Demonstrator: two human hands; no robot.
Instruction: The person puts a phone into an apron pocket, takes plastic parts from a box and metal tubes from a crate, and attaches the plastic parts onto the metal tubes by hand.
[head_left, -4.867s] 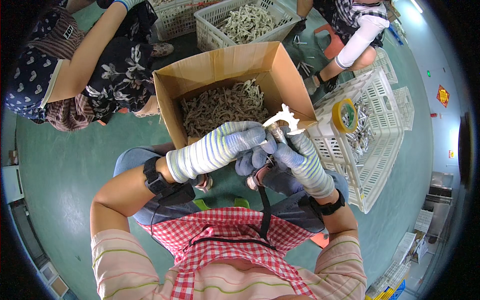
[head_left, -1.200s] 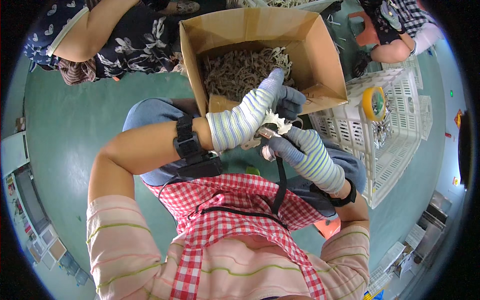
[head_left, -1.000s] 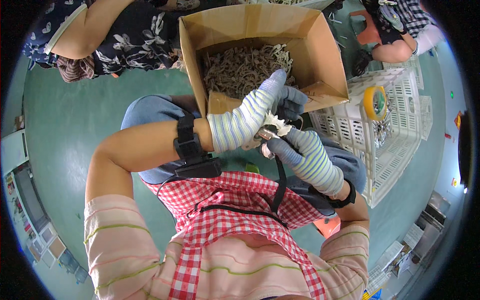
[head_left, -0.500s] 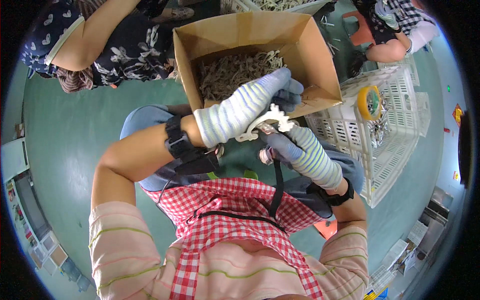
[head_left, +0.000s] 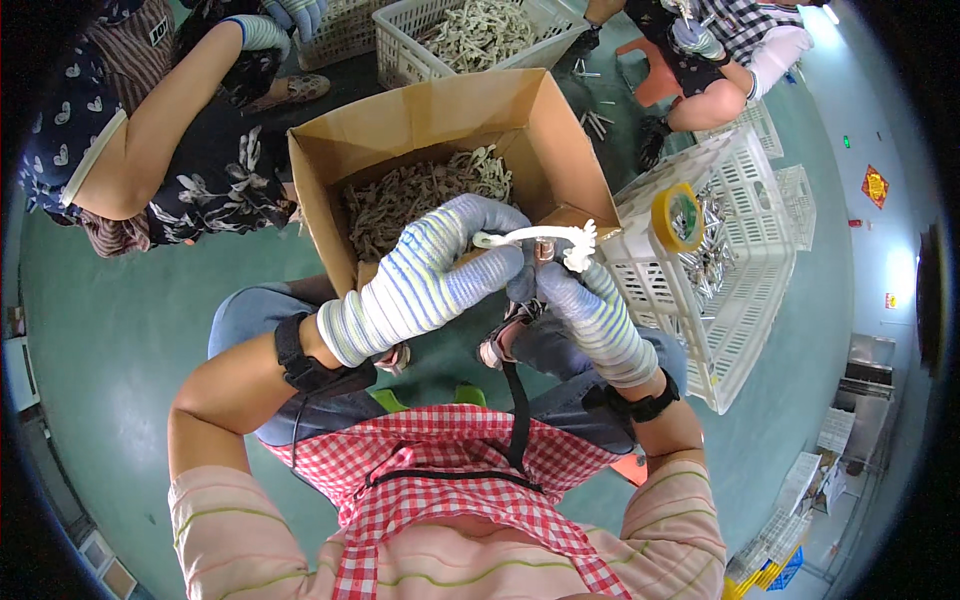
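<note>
In front of my lap both my hands, in striped gloves, work close together. My left hand (head_left: 430,265) pinches the looped left end of a white curved piece (head_left: 530,235) between thumb and fingers. The other end of that piece is knobbly and branched, over my right fingers. My right hand (head_left: 600,320) is closed on a small shiny brownish part (head_left: 544,251) beneath the curve; most of it is hidden by the fingers, so its kind cannot be told. Just beyond stands an open cardboard box (head_left: 400,115) holding a heap of grey-brown and whitish pieces (head_left: 400,205).
A white plastic crate (head_left: 700,345) at the right holds metal parts (head_left: 712,250), with a yellow tape roll (head_left: 676,217) at its rim. Another crate (head_left: 405,45) of pale pieces stands beyond the box. Co-workers sit at the far left and far right. Loose rods (head_left: 597,122) lie on the floor.
The left hand has turned from lying over the white piece to pinching its left end. The white piece now lies flatter. The whole view has shifted, showing more beyond the box.
</note>
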